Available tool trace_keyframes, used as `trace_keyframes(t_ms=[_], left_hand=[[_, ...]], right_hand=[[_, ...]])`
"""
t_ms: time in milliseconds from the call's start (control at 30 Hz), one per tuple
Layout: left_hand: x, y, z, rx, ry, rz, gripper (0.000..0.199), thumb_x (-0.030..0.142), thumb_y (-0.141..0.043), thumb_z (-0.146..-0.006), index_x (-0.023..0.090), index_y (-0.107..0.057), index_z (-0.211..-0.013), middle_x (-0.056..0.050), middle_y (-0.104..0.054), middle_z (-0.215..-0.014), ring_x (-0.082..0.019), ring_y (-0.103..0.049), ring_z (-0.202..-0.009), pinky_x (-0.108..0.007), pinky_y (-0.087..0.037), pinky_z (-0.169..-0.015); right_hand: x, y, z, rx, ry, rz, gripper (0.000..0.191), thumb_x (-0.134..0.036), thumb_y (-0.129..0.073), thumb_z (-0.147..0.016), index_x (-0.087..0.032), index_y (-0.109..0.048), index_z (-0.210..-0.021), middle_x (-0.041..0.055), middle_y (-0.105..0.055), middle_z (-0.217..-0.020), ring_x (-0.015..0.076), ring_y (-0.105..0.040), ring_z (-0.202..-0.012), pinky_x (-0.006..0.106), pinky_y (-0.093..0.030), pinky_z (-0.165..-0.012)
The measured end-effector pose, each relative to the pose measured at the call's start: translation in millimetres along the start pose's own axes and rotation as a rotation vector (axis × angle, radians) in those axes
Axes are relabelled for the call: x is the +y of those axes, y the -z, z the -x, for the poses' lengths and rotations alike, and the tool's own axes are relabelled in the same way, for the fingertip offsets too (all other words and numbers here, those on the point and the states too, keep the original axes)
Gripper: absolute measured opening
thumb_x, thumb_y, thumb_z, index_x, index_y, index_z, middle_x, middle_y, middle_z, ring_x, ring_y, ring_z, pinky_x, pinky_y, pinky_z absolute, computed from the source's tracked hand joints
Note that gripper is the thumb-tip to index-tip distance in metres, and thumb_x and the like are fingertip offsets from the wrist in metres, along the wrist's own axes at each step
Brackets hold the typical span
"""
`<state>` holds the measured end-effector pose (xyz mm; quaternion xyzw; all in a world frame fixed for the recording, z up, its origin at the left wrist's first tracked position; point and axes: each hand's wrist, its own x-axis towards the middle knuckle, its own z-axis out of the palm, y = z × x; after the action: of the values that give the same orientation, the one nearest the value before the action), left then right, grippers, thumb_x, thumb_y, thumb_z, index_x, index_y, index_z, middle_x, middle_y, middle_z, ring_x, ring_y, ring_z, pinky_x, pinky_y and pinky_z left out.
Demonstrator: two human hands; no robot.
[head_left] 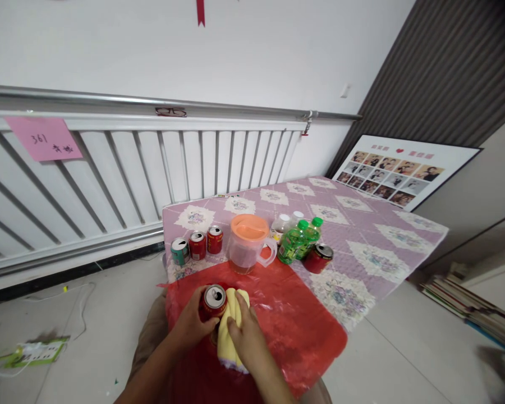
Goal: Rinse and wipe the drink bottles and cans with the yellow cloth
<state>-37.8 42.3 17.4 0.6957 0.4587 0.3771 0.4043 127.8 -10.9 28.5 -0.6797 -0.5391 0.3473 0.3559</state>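
Observation:
My left hand [190, 321] is wrapped round a red drink can [215, 297] with its opened top facing up. Pressed to the can's right side is a folded yellow cloth [231, 339] with a purple edge, gripped by my right hand [249, 332]. Both hands are over a red plastic sheet [298, 320] at the front of the table. Beyond them stands a clear pitcher [242, 255] with an orange lid. To its left are a green can [179, 253] and two red cans, one [197, 247] beside the other [215, 240].
Right of the pitcher stand green bottles [292, 246], bottles with white caps [280, 224] and a dark red can [318, 259]. A photo board [387, 168] leans at the table's far right. Behind runs a white radiator [177, 163]. A power strip [40, 352] lies on the floor.

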Motion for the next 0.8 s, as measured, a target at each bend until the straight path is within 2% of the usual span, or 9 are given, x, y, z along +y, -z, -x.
trace_keyframes(t_ms=[133, 267, 433, 533, 600, 667, 733, 800], left_hand=[[9.2, 10.1, -1.8, -0.099, 0.039, -0.004, 0.064, 0.01, -0.062, -0.063, 0.019, -0.044, -0.125, -0.01, -0.058, -0.129, -0.027, -0.055, -0.121, -0.046, -0.04, -0.108], [17.8, 25.6, -9.9, -0.266, 0.032, 0.014, 0.067, 0.009, -0.063, -0.062, 0.022, -0.046, -0.126, -0.007, -0.059, -0.13, -0.026, -0.053, -0.122, -0.042, -0.04, -0.108], [17.5, 44.6, -26.3, -0.501, 0.018, 0.038, 0.072, 0.007, -0.064, -0.059, 0.024, -0.047, -0.128, -0.004, -0.058, -0.132, -0.025, -0.053, -0.122, -0.042, -0.04, -0.107], [13.0, 51.1, -31.8, -0.561, 0.025, 0.02, 0.081, 0.007, -0.065, -0.058, 0.025, -0.043, -0.134, -0.004, -0.053, -0.139, -0.025, -0.047, -0.13, -0.043, -0.034, -0.112], [10.6, 52.0, -30.6, -0.552, 0.038, 0.006, 0.085, 0.008, -0.065, -0.059, 0.025, -0.039, -0.138, -0.005, -0.048, -0.145, -0.026, -0.042, -0.134, -0.044, -0.03, -0.114], [10.3, 49.4, -24.9, -0.484, 0.06, -0.022, 0.089, 0.009, -0.067, -0.057, 0.024, -0.037, -0.14, -0.006, -0.045, -0.147, -0.028, -0.041, -0.135, -0.045, -0.03, -0.114], [12.7, 42.9, -15.9, -0.332, 0.112, -0.061, 0.09, 0.013, -0.071, -0.056, 0.024, -0.037, -0.14, -0.009, -0.048, -0.144, -0.031, -0.044, -0.132, -0.048, -0.034, -0.112], [17.0, 33.0, -5.6, -0.12, 0.185, -0.083, 0.084, 0.02, -0.073, -0.058, 0.022, -0.04, -0.136, -0.012, -0.054, -0.137, -0.032, -0.052, -0.125, -0.05, -0.04, -0.107]], right_hand=[[-2.7, 6.3, 0.4, 0.008, 0.056, 0.002, 0.062, -0.023, -0.047, -0.084, -0.011, -0.035, -0.144, 0.0166, -0.042, -0.146, 0.0247, -0.038, -0.137, 0.041, -0.033, -0.111], [-12.6, 13.7, -0.1, 0.033, 0.084, 0.006, 0.062, -0.024, -0.046, -0.085, -0.015, -0.033, -0.145, 0.0138, -0.039, -0.149, 0.0216, -0.035, -0.138, 0.039, -0.031, -0.112], [-13.2, 11.4, 1.7, -0.049, 0.049, 0.064, 0.062, -0.019, -0.046, -0.084, -0.014, -0.034, -0.144, 0.0151, -0.041, -0.146, 0.0236, -0.036, -0.138, 0.04, -0.032, -0.11], [-7.0, 7.4, 3.6, -0.084, 0.006, 0.079, 0.063, -0.018, -0.045, -0.084, -0.01, -0.033, -0.144, 0.0183, -0.042, -0.145, 0.025, -0.037, -0.137, 0.04, -0.033, -0.109], [-3.7, 6.9, 3.7, -0.077, 0.011, 0.077, 0.063, -0.019, -0.045, -0.084, -0.009, -0.032, -0.145, 0.0187, -0.041, -0.146, 0.025, -0.037, -0.137, 0.04, -0.033, -0.109], [-3.2, 8.9, 2.7, -0.053, 0.036, 0.067, 0.063, -0.02, -0.046, -0.084, -0.01, -0.031, -0.145, 0.0174, -0.04, -0.147, 0.024, -0.037, -0.137, 0.04, -0.032, -0.11], [-6.1, 12.9, 1.7, -0.028, 0.057, 0.056, 0.063, -0.021, -0.046, -0.084, -0.011, -0.032, -0.145, 0.0161, -0.039, -0.148, 0.0229, -0.036, -0.137, 0.039, -0.03, -0.112], [-11.9, 17.7, 1.6, -0.016, 0.074, 0.059, 0.063, -0.024, -0.046, -0.085, -0.013, -0.031, -0.145, 0.0148, -0.039, -0.148, 0.0228, -0.036, -0.137, 0.039, -0.03, -0.111]])
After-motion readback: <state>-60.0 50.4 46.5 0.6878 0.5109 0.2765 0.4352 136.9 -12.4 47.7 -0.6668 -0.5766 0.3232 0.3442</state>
